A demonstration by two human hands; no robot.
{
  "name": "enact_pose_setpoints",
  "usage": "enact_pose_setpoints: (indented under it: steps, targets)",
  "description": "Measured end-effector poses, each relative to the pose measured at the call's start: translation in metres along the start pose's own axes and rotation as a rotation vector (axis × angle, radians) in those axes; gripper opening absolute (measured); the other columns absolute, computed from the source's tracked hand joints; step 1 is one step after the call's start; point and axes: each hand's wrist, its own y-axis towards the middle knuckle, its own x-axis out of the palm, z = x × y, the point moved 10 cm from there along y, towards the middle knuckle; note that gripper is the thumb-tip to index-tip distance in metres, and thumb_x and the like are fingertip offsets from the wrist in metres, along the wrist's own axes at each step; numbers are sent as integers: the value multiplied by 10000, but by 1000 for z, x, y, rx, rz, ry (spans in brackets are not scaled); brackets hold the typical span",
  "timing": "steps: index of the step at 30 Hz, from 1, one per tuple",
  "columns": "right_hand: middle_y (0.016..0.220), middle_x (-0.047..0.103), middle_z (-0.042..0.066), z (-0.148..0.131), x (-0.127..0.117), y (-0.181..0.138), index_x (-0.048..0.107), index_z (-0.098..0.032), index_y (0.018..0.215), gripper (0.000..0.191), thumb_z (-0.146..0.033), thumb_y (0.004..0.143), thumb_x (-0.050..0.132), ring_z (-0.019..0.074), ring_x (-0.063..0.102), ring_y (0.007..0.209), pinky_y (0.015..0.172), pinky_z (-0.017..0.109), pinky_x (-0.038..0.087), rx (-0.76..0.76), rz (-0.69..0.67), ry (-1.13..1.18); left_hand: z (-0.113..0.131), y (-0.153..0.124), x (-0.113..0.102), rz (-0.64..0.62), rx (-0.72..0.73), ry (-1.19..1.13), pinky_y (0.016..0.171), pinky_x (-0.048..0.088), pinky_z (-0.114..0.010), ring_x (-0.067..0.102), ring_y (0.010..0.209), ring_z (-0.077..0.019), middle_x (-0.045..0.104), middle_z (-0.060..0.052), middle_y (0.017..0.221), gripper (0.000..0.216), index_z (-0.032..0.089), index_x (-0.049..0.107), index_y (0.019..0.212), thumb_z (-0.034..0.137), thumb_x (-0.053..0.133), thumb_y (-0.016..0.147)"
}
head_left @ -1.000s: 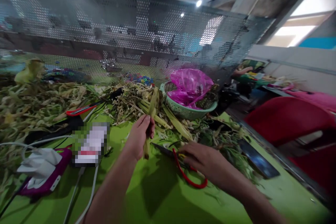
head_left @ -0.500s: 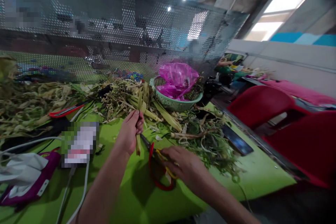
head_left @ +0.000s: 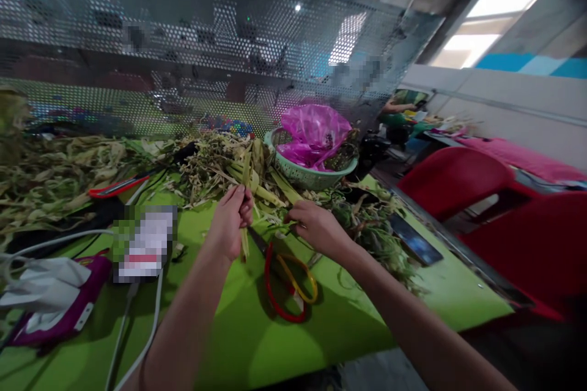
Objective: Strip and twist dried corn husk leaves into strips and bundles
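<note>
Right hand now off scissors

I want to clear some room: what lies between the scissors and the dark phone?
In the head view, green tabletop, the right forearm, then piled leaves.

My only view looks out from my head, above the near side of the green tabletop, facing forward and down. It sits close: my left forearm and right forearm run up from the bottom edge, bringing my left hand and right hand near the middle. Farther off, it takes in the perforated metal screen across the top and, rightward beyond the table, red chairs.
</note>
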Motion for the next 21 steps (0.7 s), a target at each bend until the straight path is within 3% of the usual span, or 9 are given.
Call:
enact_pose_setpoints:
  steps: [6, 12, 17, 21]
  targets:
    - [1004, 651, 79, -23, 18, 17, 698, -206, 1025, 180, -211, 884, 586, 212, 618, 949, 756, 279, 438, -85, -81, -143, 3, 0, 1, 6, 0, -27, 384, 175, -134, 213, 382, -16, 324, 97, 493, 320, 165, 480, 707, 396, 675, 813]
    - [959, 664, 100, -29, 27, 27, 679, -173, 901, 152, -197, 906, 528, 211, 630, 836, 724, 301, 436, -71, -150, -204, 4, 1, -2, 12, 11, -18, 387, 175, -137, 228, 383, -14, 336, 91, 497, 317, 162, 487, 697, 396, 661, 821]
    - [901, 669, 62, -9, 15, 30, 626, -179, 877, 94, -129, 845, 554, 181, 625, 831, 743, 272, 446, 39, -40, 79, 3, 3, -5, 26, 7, -14, 392, 171, -145, 233, 378, -16, 358, 84, 504, 286, 165, 488, 713, 378, 622, 847]
    - [794, 673, 11, -2, 32, 30, 533, -204, 870, 65, -166, 865, 481, 134, 621, 617, 584, 244, 459, 166, -122, 589, 4, 3, -6, 26, 22, -6, 398, 177, -147, 238, 377, -16, 373, 79, 516, 265, 165, 488, 716, 358, 599, 860]
